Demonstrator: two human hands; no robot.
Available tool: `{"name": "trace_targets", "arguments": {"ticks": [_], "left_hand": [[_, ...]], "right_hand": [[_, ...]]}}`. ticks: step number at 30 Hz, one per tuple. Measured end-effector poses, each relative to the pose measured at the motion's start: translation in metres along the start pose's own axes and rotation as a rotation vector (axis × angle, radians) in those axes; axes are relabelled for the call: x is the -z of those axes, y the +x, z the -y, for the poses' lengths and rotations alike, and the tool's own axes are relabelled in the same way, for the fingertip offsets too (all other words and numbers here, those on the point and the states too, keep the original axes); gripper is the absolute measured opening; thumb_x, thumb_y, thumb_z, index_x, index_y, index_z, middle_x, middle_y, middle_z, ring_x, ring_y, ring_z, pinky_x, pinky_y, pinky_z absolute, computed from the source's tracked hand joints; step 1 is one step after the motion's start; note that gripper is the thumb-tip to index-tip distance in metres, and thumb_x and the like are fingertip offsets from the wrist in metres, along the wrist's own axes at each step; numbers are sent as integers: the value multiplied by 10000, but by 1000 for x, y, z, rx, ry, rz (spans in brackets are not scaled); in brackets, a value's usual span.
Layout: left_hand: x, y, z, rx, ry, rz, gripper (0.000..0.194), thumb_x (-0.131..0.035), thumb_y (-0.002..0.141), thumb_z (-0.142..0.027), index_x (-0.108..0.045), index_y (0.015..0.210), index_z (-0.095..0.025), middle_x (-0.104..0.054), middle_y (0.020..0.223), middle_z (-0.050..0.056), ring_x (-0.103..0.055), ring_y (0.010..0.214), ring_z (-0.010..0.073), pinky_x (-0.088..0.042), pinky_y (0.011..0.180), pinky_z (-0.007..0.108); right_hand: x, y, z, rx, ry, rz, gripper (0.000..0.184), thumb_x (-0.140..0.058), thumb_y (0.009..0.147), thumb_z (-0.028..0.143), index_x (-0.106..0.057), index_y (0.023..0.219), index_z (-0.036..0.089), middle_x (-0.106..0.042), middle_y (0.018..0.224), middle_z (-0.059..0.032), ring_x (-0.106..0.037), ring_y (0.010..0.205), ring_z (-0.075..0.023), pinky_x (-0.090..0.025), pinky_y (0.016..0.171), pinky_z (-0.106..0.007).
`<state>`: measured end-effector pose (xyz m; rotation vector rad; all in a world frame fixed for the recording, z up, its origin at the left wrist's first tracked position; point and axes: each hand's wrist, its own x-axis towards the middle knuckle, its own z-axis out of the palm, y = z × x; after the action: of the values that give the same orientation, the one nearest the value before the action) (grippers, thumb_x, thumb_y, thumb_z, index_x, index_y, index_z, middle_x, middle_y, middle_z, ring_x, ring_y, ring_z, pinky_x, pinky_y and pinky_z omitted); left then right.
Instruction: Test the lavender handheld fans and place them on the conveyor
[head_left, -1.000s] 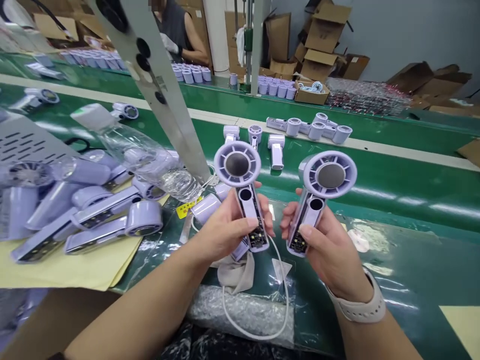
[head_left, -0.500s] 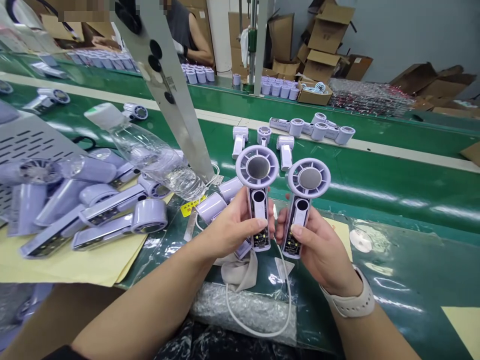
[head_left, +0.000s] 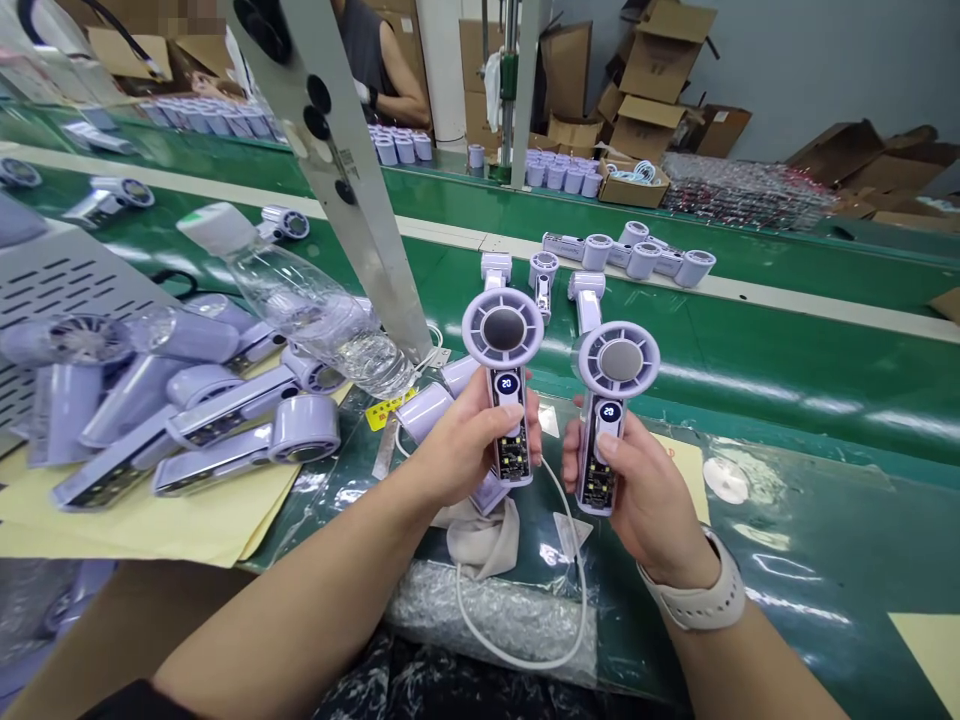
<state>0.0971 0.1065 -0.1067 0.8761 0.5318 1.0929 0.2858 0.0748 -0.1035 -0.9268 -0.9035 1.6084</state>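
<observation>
My left hand (head_left: 480, 440) is closed round the handle of a purple handheld fan (head_left: 502, 328), its thumb pressed on the front below the small display. My right hand (head_left: 649, 490) grips a second handheld fan (head_left: 619, 360) the same way, thumb on its front. Both fans stand upright side by side, heads up, a small gap between them. Each round display is lit and reads 20, and bare circuit boards show in the lower handles. Behind my left hand more purple fans (head_left: 424, 410) lie partly hidden. A white cable (head_left: 517, 662) loops below the hands.
A pile of fans (head_left: 247, 455) lies on yellow paper at left, beside a tilted plastic bottle (head_left: 300, 300) and a slanted metal post (head_left: 360, 190). Several fans (head_left: 596, 252) rest on the green conveyor (head_left: 825, 350). Across it, a co-worker's arm (head_left: 401, 85) shows near rows of purple parts.
Both displays went from dark to lit, showing 20. The two fans have moved a little apart, the left one shifting slightly left. My thumbs remain on the fronts.
</observation>
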Motion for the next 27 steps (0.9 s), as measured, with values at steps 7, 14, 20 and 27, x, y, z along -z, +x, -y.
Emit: {"name": "trace_targets", "arguments": {"ticks": [7, 14, 20, 27], "left_hand": [[5, 3, 13, 46, 117, 79, 370, -779, 865, -441, -521, 995, -211, -636, 814, -11, -641, 648, 137, -559, 615, 288], [1, 4, 10, 12, 154, 3, 411, -812, 851, -442, -560, 1068, -200, -666, 933, 11, -684, 725, 155, -566, 671, 300], [1, 5, 9, -27, 76, 42, 409, -817, 832, -396, -555, 1087, -213, -666, 863, -8, -673, 663, 155, -556, 602, 289], [4, 2, 9, -14, 231, -70, 478, -848, 817, -432, -540, 1101, -200, -723, 1015, 57, -758, 800, 217, -609, 719, 356]], "right_hand": [[1, 1, 1, 35, 3, 47, 294, -818, 866, 426, -676, 1047, 244, -683, 862, 14, -635, 636, -127, -536, 562, -249], [1, 5, 1, 18, 49, 20, 346, -790, 845, 448, -657, 1087, 241, -694, 890, -6, -637, 672, -149, -555, 600, -284], [1, 5, 2, 34, 36, 4, 310, -751, 847, 443, -642, 1060, 246, -684, 860, -4, -622, 621, -150, -534, 553, -294], [6, 8, 1, 67, 7, -42, 275, -765, 862, 451, -613, 968, 248, -709, 842, 2, -618, 570, -138, -491, 493, -265]]}}
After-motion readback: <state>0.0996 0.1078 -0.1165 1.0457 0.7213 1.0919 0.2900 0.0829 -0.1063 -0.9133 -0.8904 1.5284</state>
